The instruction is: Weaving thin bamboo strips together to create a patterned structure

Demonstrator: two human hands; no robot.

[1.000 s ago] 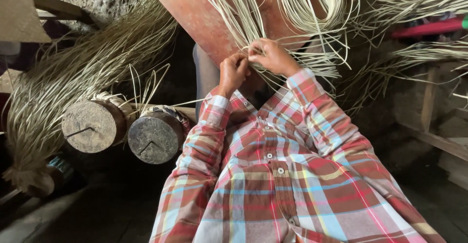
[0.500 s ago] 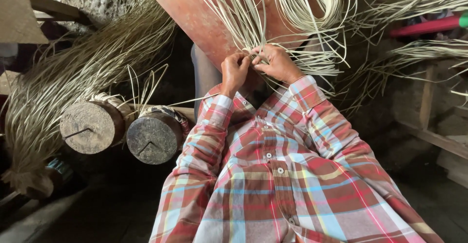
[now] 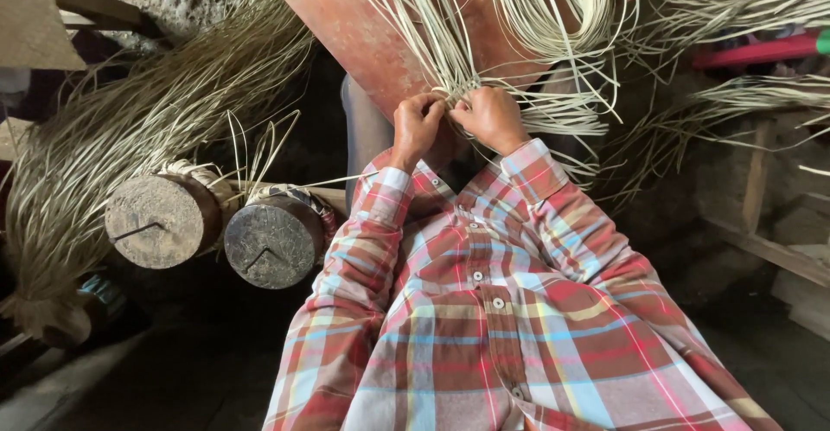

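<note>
head view: the left hand and right hand, fingers curled shut, pinch pale reed strips where they cross on a reddish board. weaving looks under way; the next strand needs tight tucking beside that crossing.

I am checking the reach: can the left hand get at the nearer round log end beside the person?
Probably yes: the left hand pinches the pale strips, and the log end lies uncovered beside that sleeve.
</note>
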